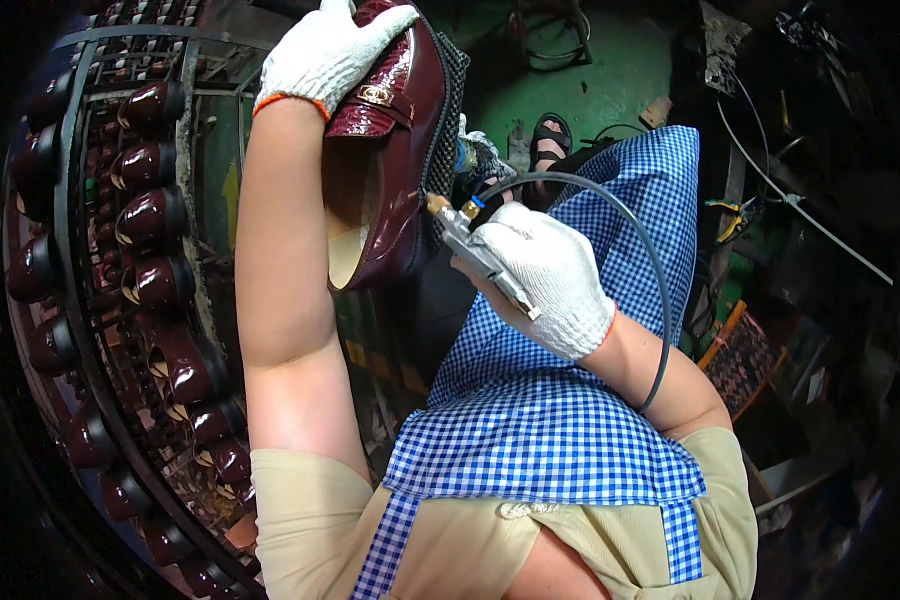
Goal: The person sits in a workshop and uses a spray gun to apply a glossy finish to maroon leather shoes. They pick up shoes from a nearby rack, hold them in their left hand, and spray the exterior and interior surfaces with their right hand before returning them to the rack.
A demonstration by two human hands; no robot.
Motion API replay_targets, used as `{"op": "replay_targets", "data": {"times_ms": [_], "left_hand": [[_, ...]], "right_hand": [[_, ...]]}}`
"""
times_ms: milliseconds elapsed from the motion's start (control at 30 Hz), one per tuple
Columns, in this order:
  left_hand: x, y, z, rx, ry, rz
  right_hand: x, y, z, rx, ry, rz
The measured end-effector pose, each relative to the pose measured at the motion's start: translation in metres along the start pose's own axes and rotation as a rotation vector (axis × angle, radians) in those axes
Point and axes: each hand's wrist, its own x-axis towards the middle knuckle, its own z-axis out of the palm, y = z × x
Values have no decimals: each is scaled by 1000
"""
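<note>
A dark red loafer (407, 150) with a crocodile-textured top, a metal buckle ornament and a thick black sole is at the upper middle. My left hand (332, 55), in a white knit glove with an orange cuff, grips it near the toe. In my right hand (545, 270), gloved the same way, is a slim metal air gun (485, 262) with a brass nozzle. The nozzle points at the loafer's side near the heel, very close to it; whether they touch I cannot tell. A grey hose (642, 235) loops from the air gun's blue fitting over my right forearm.
On the left, a metal rack (75, 170) carries several glossy dark red shoes (152, 220). My blue checked apron (530, 440) spans my lap. A sandalled foot (550, 140) rests on the green floor (610, 85). Yellow-handled pliers (734, 220) and a pale cable (820, 228) lie at the right.
</note>
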Motion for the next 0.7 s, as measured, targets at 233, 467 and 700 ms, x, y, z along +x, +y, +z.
{"op": "replay_targets", "data": {"times_ms": [233, 467, 700], "left_hand": [[-12, -3, -17, -68, -69, 22], [-125, -44, -7, -829, 270, 158], [-213, -50, -8, -362, 6, 259]], "right_hand": [[-5, -5, -15, -26, 11, 24], [-3, 35, -18, -158, 121, 61], [8, 84, 39, -282, -24, 193]]}}
